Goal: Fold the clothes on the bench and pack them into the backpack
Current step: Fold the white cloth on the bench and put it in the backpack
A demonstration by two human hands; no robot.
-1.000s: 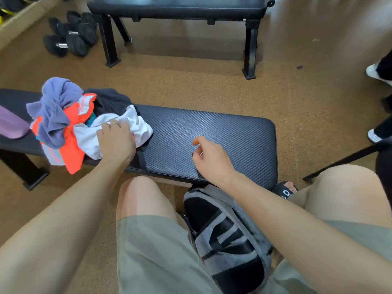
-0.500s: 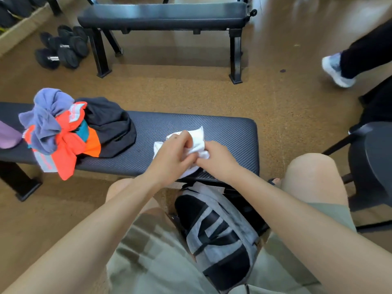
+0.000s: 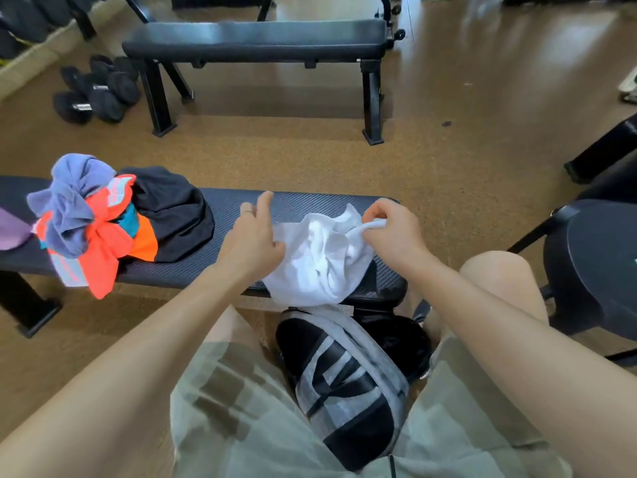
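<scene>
A white garment [image 3: 319, 260] lies crumpled on the right end of the black bench [image 3: 234, 205], its lower edge hanging over the front. My right hand [image 3: 393, 232] pinches a fold of it at the upper right. My left hand [image 3: 253, 236] sits at its left edge, fingers extended, the thumb side touching the cloth. A pile of clothes [image 3: 103, 219] in purple, orange, teal and black sits on the bench's left part. The grey and black backpack [image 3: 344, 384] stands on the floor between my knees, below the bench.
A second black bench [image 3: 255, 43] stands across the floor. Dumbbells [image 3: 96, 91] lie at the far left. A black round stool [image 3: 596, 263] is close on my right. A purple item [image 3: 10, 229] shows at the left edge of the bench.
The white garment moved right along the bench and spread wider. My hands, together on it before, have drawn apart: the right keeps its pinch, the left has opened at the cloth's left edge.
</scene>
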